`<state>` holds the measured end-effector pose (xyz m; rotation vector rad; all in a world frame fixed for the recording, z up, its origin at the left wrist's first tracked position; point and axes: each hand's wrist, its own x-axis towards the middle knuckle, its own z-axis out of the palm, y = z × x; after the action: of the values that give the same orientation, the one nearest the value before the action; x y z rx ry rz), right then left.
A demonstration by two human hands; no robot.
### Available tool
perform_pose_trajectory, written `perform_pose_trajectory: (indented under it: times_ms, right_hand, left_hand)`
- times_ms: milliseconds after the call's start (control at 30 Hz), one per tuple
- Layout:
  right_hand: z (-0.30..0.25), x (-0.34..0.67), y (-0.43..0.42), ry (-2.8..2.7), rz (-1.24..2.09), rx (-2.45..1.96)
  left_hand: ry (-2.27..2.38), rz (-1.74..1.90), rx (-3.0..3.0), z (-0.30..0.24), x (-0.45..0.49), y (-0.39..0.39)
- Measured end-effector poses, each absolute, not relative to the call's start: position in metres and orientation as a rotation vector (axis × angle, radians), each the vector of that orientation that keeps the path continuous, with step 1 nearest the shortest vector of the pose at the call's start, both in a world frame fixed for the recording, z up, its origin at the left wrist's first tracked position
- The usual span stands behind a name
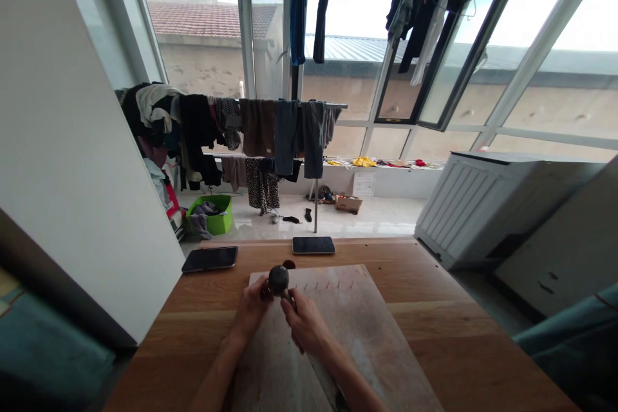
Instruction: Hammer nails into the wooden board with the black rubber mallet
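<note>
My right hand (304, 320) is wrapped round the handle of a hammer (279, 279), whose dark rounded head is raised over the far left of a worn wooden board (357, 335). Close beside that head is my left hand (253, 306), its fingers pinched together near the board's far left edge. Whatever they pinch is hidden or too small to make out. To the right of the hammer head, several thin nails (327, 285) stand upright in a row along the board's far edge. A small dark round thing (289, 264) shows just behind the hammer head.
The board lies on a wooden table (463, 341). Two phones, a left one (210, 259) and a middle one (313, 244), lie toward the table's far edge. Beyond stand a laundry-hung drying rack (316, 199), a green basket (222, 222) and a white cabinet (473, 206).
</note>
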<state>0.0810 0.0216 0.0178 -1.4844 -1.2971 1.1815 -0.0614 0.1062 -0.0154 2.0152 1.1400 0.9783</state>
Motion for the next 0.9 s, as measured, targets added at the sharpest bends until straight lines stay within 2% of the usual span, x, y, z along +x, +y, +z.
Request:
perform_pose_trajectory:
  times_ms: [333, 500, 633, 900]
  right_hand:
    - [0.016, 0.083, 0.003, -1.076, 1.245, -1.344]
    - [0.005, 0.109, -0.042, -0.495, 1.277, -1.079]
    - [-0.003, 0.135, -0.074, -0.149, 1.199, -1.039]
    - [-0.029, 0.144, -0.105, -0.180, 1.326, -1.177]
  left_hand:
    - [1.078, 0.985, 1.994, -0.018, -0.062, 0.109]
    - [1.113, 0.994, 2.018, -0.024, -0.061, 0.112]
    - [1.111, 1.013, 2.045, -0.027, -0.062, 0.112]
    - [1.145, 1.087, 2.200, -0.014, -0.068, 0.105]
